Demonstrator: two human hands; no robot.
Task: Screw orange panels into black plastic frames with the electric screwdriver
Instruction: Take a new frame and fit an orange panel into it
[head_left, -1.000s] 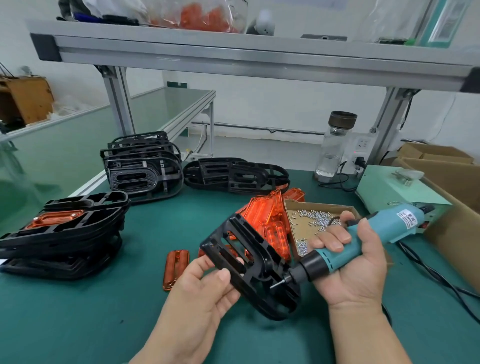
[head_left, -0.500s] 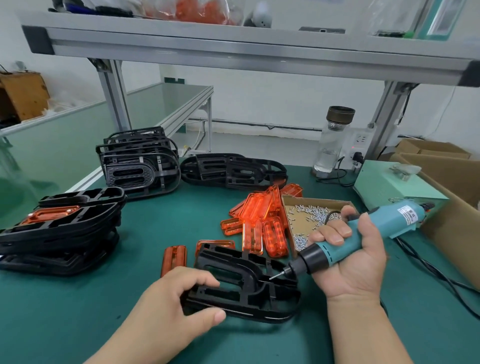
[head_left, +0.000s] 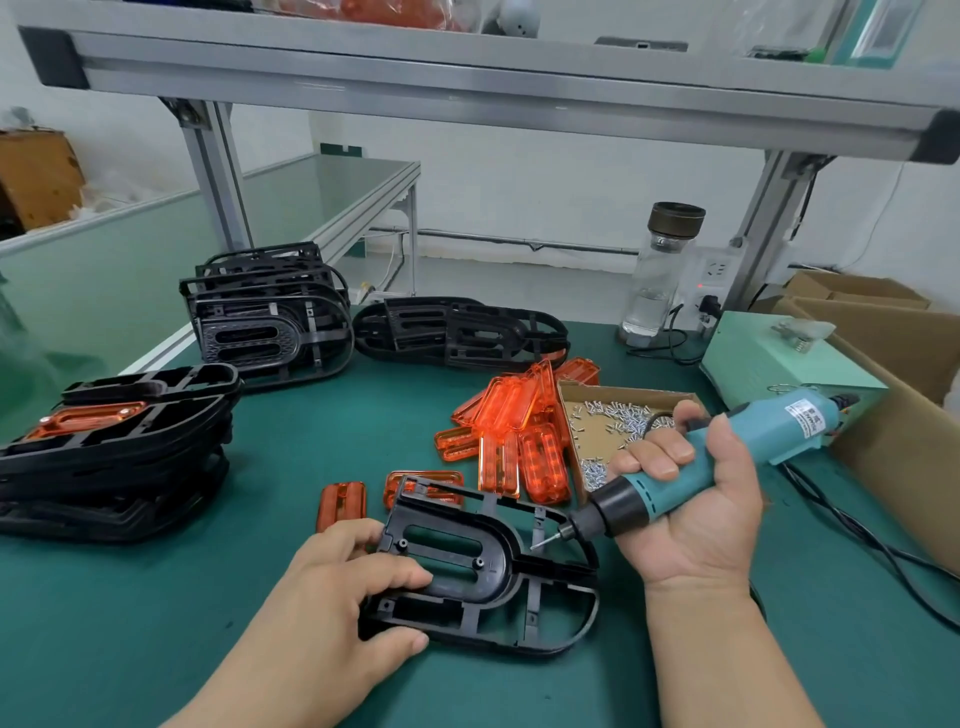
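Black frame (head_left: 498, 578) lowered flat, left hand (head_left: 343, 597) gripping it, right hand (head_left: 696, 519) angling screwdriver (head_left: 779, 428)

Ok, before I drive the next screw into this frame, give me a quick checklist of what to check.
1. The black frame lies flat on the green mat: ok.
2. The left hand grips the frame's end: ok.
3. An orange panel sits in the frame: not ok, the opening is empty; the orange panels lie piled behind it.
4. The right hand holds the electric screwdriver: ok.
5. A screw sits on the bit: cannot tell.
6. The screw box is in reach: ok, beside the right hand.
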